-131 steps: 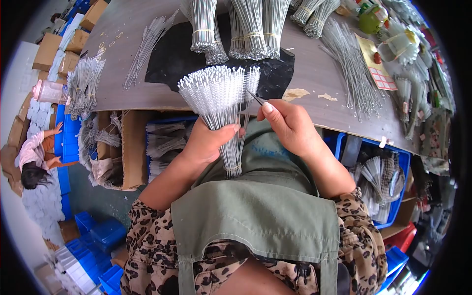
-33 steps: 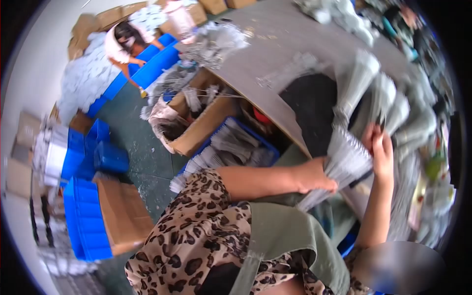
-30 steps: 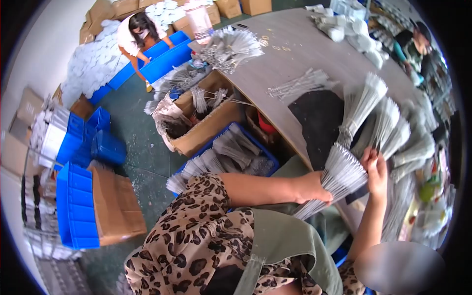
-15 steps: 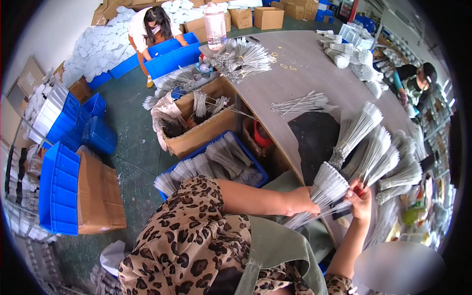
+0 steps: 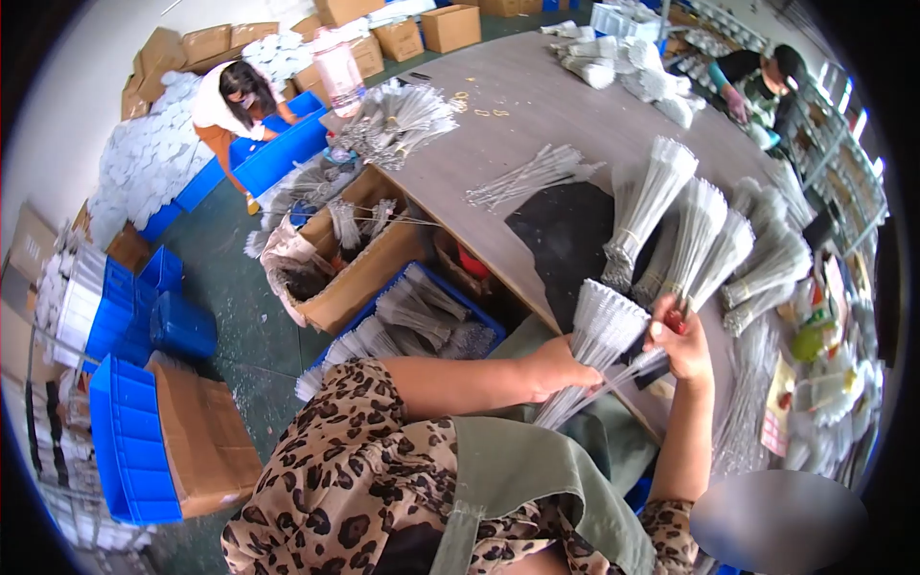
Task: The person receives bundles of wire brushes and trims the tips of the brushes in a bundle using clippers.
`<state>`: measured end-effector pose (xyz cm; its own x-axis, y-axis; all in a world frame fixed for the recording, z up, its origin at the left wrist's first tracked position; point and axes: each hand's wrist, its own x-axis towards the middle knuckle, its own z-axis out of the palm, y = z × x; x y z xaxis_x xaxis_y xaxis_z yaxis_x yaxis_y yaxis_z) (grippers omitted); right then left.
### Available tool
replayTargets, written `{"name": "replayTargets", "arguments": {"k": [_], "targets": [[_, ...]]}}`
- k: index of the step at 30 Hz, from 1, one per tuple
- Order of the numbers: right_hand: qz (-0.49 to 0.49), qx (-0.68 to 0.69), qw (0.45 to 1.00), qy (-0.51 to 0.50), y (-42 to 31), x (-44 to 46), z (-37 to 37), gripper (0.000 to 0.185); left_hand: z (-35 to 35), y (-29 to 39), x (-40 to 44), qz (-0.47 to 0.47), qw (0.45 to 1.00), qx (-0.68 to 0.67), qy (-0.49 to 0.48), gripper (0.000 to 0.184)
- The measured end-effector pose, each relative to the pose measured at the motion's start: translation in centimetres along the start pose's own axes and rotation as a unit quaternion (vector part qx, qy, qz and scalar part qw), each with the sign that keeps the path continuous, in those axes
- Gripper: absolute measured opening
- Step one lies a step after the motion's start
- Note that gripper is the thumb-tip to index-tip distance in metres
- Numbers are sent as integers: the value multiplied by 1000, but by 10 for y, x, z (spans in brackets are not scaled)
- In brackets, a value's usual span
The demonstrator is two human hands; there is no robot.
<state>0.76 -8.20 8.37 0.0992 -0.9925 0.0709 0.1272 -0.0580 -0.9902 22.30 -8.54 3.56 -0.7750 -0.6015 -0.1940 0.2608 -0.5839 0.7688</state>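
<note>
My left hand [image 5: 559, 372] is closed around a bundle of thin white-bristled wire brushes [image 5: 609, 321], with its bristle ends fanned up and its wire ends pointing down-left. My right hand [image 5: 684, 347] is closed on a small red-handled tool [image 5: 676, 319], whose kind I cannot make out. A few thin strands [image 5: 637, 368] run slantwise between the two hands. Beyond them, a tied brush bundle [image 5: 655, 196] stands by a black mat [image 5: 561, 230]. Another brush bundle [image 5: 697, 235] is just behind my right hand.
Loose brushes [image 5: 532, 175] lie on the grey table [image 5: 508, 96]. A cardboard box [image 5: 359, 278] and a blue crate of brushes [image 5: 494, 331] stand at the table's left edge. One person [image 5: 230, 105] bends over a blue bin [image 5: 278, 158]; another person [image 5: 767, 91] works at far right.
The view has turned, so the surroundings appear shifted left and the table's far side higher. Both hands keep their hold; the bundle and red-handled tool stay close together.
</note>
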Motion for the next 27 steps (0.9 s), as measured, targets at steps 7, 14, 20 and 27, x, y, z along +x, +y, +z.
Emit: {"name": "replayTargets", "arguments": {"k": [7, 14, 20, 27], "targets": [[37, 3, 999, -22, -2, -1, -1, 24, -5, 2, -2, -29, 1000, 5, 6, 15], [45, -9, 999, -28, -2, -2, -2, 21, -5, 1, -4, -30, 999, 3, 11, 17], [15, -41, 998, -38, -2, -3, -4, 17, -13, 1, -7, -50, 998, 21, 21, 23], [-4, -2, 997, -72, 4, -1, -10, 17, -3, 9, -9, -43, 996, 31, 75, 19]]}}
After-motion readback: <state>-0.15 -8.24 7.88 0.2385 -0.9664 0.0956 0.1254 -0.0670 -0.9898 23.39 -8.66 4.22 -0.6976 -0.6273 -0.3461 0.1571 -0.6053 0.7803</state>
